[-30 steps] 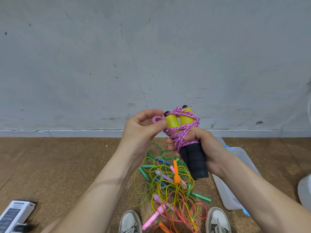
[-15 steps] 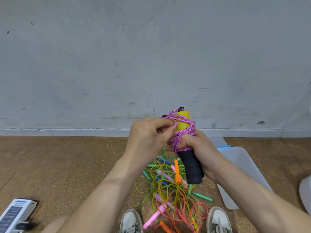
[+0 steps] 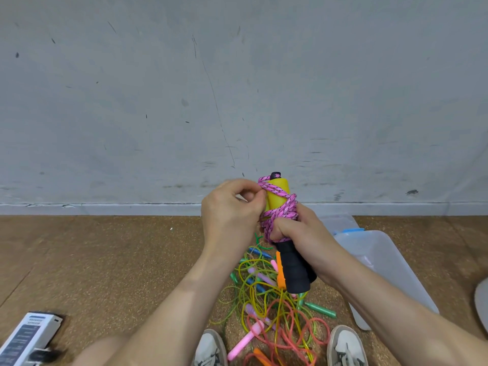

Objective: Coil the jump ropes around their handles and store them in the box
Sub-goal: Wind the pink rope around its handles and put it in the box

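Your right hand (image 3: 298, 239) clamps the upright handles (image 3: 295, 270), pinning the pink rope (image 3: 284, 211) coils, while your left hand (image 3: 232, 210) pinches a strand, seemingly to tuck it; the box (image 3: 383, 265) lies nearby on the floor.

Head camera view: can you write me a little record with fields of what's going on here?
held: pink rope wound around yellow-and-black handles
left hand: pinches the pink rope by the yellow top
right hand: grips the handles over the coils
floor: tangled pile of ropes, not yet coiled
box: clear box right of the pile
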Demonstrator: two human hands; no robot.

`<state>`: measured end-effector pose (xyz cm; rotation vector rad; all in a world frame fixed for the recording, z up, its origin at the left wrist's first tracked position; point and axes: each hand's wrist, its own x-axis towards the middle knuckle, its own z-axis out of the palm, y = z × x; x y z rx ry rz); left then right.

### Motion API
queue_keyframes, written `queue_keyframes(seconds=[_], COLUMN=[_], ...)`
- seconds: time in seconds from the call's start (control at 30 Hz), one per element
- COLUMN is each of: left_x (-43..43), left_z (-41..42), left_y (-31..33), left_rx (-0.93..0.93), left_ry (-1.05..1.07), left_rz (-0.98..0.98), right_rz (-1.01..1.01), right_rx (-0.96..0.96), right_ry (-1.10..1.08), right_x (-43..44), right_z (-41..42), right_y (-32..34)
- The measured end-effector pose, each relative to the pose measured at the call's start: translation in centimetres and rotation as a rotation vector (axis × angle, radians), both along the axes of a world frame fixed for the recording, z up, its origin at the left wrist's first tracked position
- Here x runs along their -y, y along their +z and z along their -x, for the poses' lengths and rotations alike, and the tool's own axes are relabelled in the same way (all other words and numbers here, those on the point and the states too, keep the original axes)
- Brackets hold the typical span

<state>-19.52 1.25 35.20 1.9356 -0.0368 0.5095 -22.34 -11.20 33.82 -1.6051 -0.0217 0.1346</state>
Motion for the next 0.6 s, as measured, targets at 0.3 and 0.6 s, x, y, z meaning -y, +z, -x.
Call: queue_keyframes(seconds=[0.3, 0.6], left_x=[-0.6, -2.4], left_z=[0.2, -1.2], left_y=[0.6, 0.1], left_rx=[-0.154, 0.095], left_ry=[-0.282, -0.370], left_rz=[-0.021, -0.465], right_rz=[0.027, -0.019], right_rx=[-0.051, -0.171], right_ry=[0.076, 0.171], right_x=[1.9, 2.5], right_z=[-0.3, -0.5], right_y=[0.5, 0.1])
